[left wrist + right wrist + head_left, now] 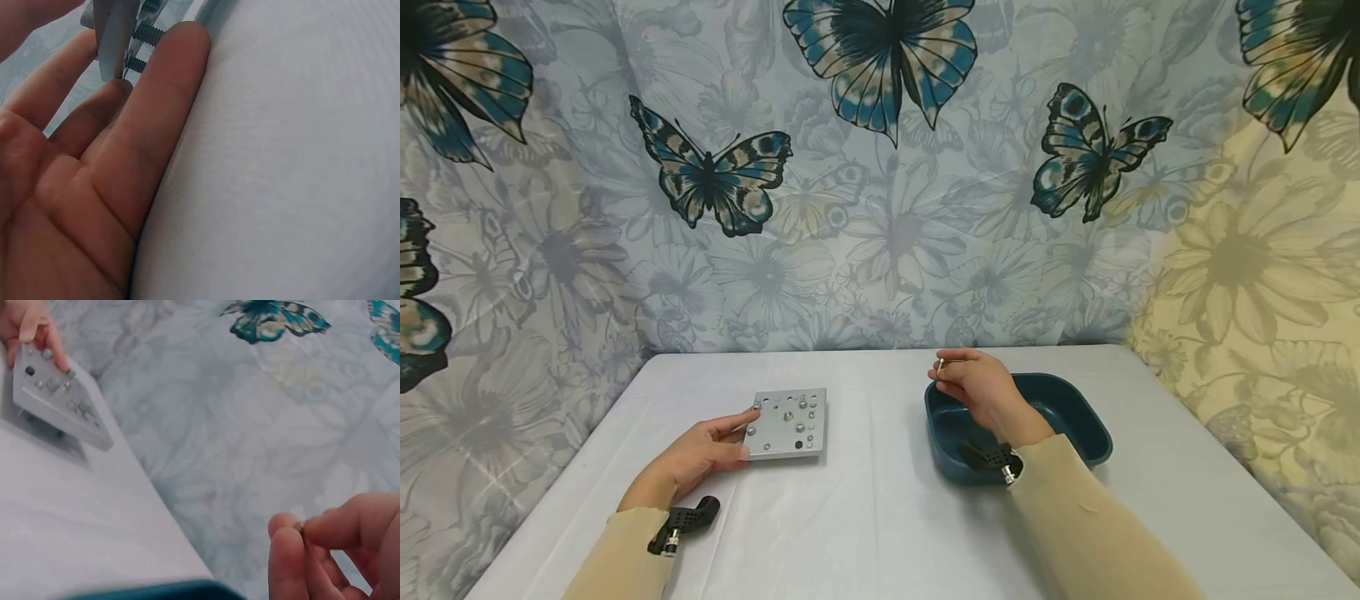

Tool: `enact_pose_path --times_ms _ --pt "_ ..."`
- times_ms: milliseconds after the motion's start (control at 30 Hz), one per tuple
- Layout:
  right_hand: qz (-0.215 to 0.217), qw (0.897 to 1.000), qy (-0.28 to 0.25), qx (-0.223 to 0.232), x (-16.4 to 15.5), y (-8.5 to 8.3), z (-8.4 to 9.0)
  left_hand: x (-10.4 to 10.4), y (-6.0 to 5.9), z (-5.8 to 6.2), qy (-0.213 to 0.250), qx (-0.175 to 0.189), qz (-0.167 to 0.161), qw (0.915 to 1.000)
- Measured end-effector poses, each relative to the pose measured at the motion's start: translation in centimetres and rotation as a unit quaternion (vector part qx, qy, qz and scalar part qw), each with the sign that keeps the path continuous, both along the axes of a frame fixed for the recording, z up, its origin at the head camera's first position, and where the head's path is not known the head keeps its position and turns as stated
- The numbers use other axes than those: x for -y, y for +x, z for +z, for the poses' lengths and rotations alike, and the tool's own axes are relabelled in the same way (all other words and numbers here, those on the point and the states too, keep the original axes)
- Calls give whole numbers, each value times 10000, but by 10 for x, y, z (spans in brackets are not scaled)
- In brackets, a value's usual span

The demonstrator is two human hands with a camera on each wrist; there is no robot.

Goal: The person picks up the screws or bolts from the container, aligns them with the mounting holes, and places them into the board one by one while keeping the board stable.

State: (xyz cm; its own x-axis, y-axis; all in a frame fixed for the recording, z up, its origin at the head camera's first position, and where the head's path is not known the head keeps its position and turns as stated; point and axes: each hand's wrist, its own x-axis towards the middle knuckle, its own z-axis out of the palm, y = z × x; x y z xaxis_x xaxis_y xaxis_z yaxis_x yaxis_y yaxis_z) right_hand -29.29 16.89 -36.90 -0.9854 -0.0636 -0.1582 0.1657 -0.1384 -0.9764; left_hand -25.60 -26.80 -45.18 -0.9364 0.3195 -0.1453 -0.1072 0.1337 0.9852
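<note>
A silver metal plate (pixel 777 432) with holes and several bolts (pixel 800 427) set in it is on the left of the table. My left hand (pixel 700 454) grips its left edge, thumb at the near corner and fingers at the far one. Threaded bolt shanks (pixel 147 34) stick out from the plate's underside in the left wrist view. Above the tub's far left rim, my right hand (pixel 988 393) pinches a small metal bolt (pixel 940 365) between thumb and fingertips. Fingers mostly cover that bolt (pixel 300 529) in the right wrist view.
A dark teal plastic tub (pixel 946 450) stands on the right, under the right hand and forearm; its contents are not visible. White cloth covers the table (pixel 872 517). A butterfly-print fabric backdrop (pixel 895 250) rises behind and at the sides.
</note>
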Motion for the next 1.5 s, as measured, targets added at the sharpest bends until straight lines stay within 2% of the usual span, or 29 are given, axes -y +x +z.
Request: enact_pose_path --times_ms 233,467,700,933,1233,1500 --pt "287 9994 -174 82 38 -12 5 3 -1 -1 11 22 0 10000" --pt "539 9985 23 -10 74 -23 0 3 -1 -2 -12 39 49 10000" --pt "591 9975 386 -64 109 -33 -14 5 -4 -1 143 -3 -82 9999" --pt "634 9927 886 -515 142 -36 -32 4 -4 3 179 -32 -44 9998" --pt "644 9863 1243 -872 168 -40 -42 4 -2 3 198 4 -25 9998" --pt "668 9812 1569 -903 177 -39 -42 4 -5 1 212 -2 -46 9998"
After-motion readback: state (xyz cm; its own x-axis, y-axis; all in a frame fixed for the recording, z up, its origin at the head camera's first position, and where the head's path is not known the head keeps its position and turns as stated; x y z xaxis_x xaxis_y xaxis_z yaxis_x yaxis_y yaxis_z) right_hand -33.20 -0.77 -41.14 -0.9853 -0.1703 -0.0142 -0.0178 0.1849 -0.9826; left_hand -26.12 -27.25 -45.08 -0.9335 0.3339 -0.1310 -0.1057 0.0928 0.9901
